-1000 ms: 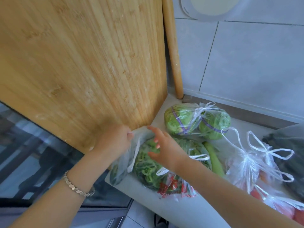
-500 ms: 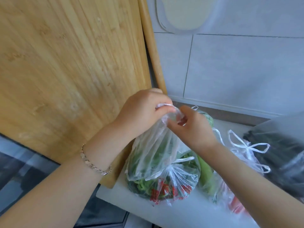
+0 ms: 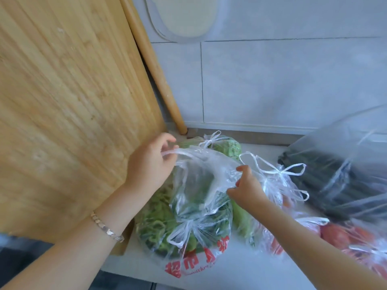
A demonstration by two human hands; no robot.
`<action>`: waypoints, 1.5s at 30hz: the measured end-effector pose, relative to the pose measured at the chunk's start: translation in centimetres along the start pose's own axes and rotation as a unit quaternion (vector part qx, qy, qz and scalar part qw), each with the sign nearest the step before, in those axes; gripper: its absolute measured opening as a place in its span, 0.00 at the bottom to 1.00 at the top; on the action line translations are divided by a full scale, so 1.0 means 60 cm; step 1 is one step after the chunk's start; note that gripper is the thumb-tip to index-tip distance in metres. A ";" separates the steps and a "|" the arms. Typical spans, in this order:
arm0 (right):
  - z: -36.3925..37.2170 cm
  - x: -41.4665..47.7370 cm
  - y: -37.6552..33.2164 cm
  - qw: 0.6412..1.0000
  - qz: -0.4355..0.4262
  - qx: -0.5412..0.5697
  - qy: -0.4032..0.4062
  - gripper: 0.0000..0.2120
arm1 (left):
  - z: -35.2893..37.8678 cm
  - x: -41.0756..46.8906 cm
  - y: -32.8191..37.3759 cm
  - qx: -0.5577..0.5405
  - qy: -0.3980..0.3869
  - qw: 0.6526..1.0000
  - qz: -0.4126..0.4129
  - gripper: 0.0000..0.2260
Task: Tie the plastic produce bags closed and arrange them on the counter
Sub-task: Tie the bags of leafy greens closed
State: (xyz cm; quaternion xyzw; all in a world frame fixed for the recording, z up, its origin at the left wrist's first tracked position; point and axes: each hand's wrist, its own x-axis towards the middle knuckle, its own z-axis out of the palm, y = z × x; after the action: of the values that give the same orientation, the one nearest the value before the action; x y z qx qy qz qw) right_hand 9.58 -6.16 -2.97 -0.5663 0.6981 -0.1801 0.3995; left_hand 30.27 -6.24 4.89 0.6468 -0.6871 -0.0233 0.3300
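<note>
Produce bag (image 3: 201,191) with green veg sits on the white counter (image 3: 240,271), front-left of the bag cluster, just beside the bottom edge of the bamboo cutting board (image 3: 69,105) leaning at left. Red print on its lower front. One knot visible low on the front, loops sticking out; upper plastic is loose and pulled up between both hands.

Head view:
- Left hand (image 3: 149,164): fingers curled, thumb and fingers pinching one handle strap of the bag at its top left, strap stretched toward the right. Bracelet (image 3: 105,228) on that wrist.
- Right hand (image 3: 246,189): fingers pressed together on the other side of the loose plastic, pinching it at the top right. Exact grip partly hidden behind the film.
- Behind the held bag: tied bag of green round veg (image 3: 228,145), bow on top, near the wall.
- Right of the right hand: tied clear bag (image 3: 278,185), white bow loops up, contents blurred, some red/orange.
- Far right rear: large clear bag with dark long veg (image 3: 339,176), lying tilted.
- Front right: bag of tomatoes (image 3: 343,237), partly behind the right forearm.
- Wooden rolling pin (image 3: 155,68) leans on the tiled wall (image 3: 282,84) behind the board, lower end at the counter's back edge.
- Bags touch or overlap each other; no clear gaps.
</note>
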 end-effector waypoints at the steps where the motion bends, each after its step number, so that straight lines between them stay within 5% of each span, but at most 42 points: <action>1: 0.002 0.000 0.007 1.000 0.009 -0.019 -0.020 0.26 | -0.001 0.001 -0.006 -0.016 0.028 0.999 -0.004 0.05; 7: 0.056 -0.008 -0.001 0.984 0.053 -0.035 -0.167 0.36 | 0.007 -0.006 0.003 -0.124 0.086 0.988 0.044 0.13; 9: 0.079 -0.005 -0.012 0.986 0.067 -0.006 -0.151 0.18 | 0.014 -0.006 0.009 -0.167 0.084 0.982 -0.011 0.14; 14: 0.056 0.006 -0.016 0.996 0.046 -0.010 -0.080 0.13 | 0.015 0.023 -0.011 -0.265 0.131 0.920 -0.259 0.16; 16: 0.009 0.006 -0.020 0.998 0.016 -0.022 -0.050 0.15 | 0.005 0.038 -0.032 -0.296 0.144 0.872 -0.361 0.11; 18: -0.045 0.003 -0.028 0.999 -0.008 0.047 -0.017 0.15 | -0.004 0.052 -0.044 -0.405 0.149 0.778 -0.457 0.09; 20: -0.097 -0.003 -0.044 0.992 -0.038 0.111 0.036 0.18 | -0.011 0.062 -0.044 -0.527 0.153 0.680 -0.487 0.11; 22: -0.141 -0.014 -0.065 0.977 -0.086 0.182 0.074 0.17 | -0.017 0.072 -0.028 -0.596 0.146 0.638 -0.466 0.10; 25: -0.179 -0.032 -0.101 0.928 -0.123 0.349 0.033 0.13 | -0.018 0.085 0.010 -0.613 0.118 0.657 -0.423 0.18; 27: -0.184 -0.042 -0.119 0.908 -0.138 0.395 -0.025 0.16 | -0.015 0.091 0.033 -0.558 0.091 0.708 -0.424 0.18; 30: -0.174 -0.056 -0.129 0.924 -0.169 0.335 -0.070 0.19 | -0.011 0.088 0.046 -0.482 0.022 0.779 -0.401 0.15; 35: -0.166 -0.052 -0.120 0.932 -0.141 0.310 -0.124 0.10 | -0.015 0.056 0.071 -0.462 -0.030 0.840 -0.284 0.03; 38: -0.156 -0.054 -0.126 0.914 -0.125 0.330 -0.198 0.10 | -0.002 0.021 0.097 -0.415 -0.180 0.876 -0.169 0.16; 41: -0.133 -0.054 -0.130 0.911 -0.125 0.302 -0.252 0.12 | 0.023 0.002 0.105 -0.372 -0.277 0.883 -0.067 0.25; 45: -0.128 -0.042 -0.123 0.893 -0.086 0.326 -0.298 0.12 | 0.045 0.000 0.105 -0.398 -0.264 0.877 -0.052 0.26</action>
State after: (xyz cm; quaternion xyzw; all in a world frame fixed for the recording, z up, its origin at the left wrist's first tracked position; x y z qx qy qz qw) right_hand 8.64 -7.49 7.85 -0.4892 0.3967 -0.2548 0.7337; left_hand 23.47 -6.27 5.66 0.4658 -0.6467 -0.4816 0.3646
